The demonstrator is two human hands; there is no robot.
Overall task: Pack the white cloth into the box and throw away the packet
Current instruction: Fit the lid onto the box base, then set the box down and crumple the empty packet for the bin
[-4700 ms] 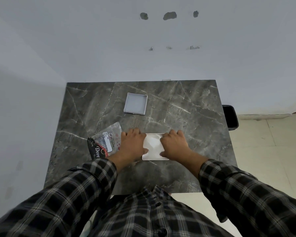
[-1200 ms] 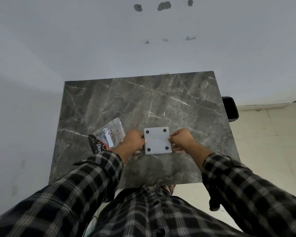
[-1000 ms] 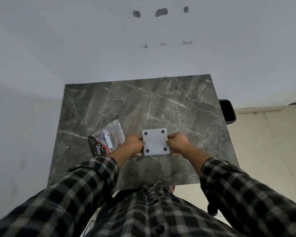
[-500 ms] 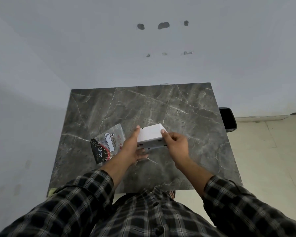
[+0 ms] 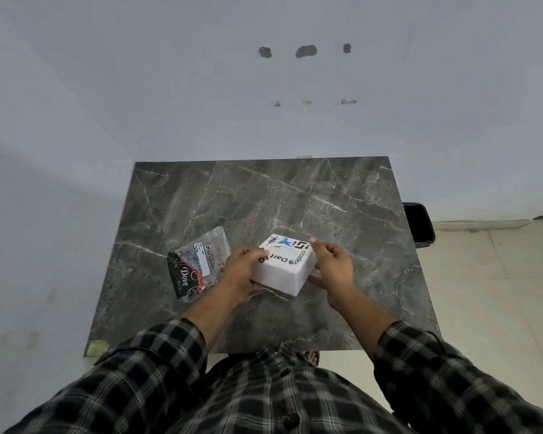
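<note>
I hold the box (image 5: 282, 267) between both hands just above the near half of the surface (image 5: 264, 202), a dark slab veined with white. My left hand (image 5: 239, 274) is closed on its left side, fingers curled under and thumb pressed by the printed top; my right hand (image 5: 332, 267) grips the right side, thumb and forefinger pinching the far corner at about one o'clock from the box's centre, the other fingers tucked beneath. The box is shut and tilted, one corner pointing down toward me at six o'clock, its white walls plain and its top showing a blue figure, black marks and the word "Dart" upside down. The cloth is not to be seen, so I cannot tell where it is. The packet (image 5: 198, 265) lies flat on the surface at nine o'clock from the box, just beside my left hand; I cannot tell whether it touches my wrist. It is clear plastic with a white label, and a black end reading "Dove" points toward me. Off the surface's right edge, at three o'clock, a black bin (image 5: 418, 225) stands on the pale floor (image 5: 483, 277). My plaid sleeves (image 5: 145, 383) fill the bottom of the view.
</note>
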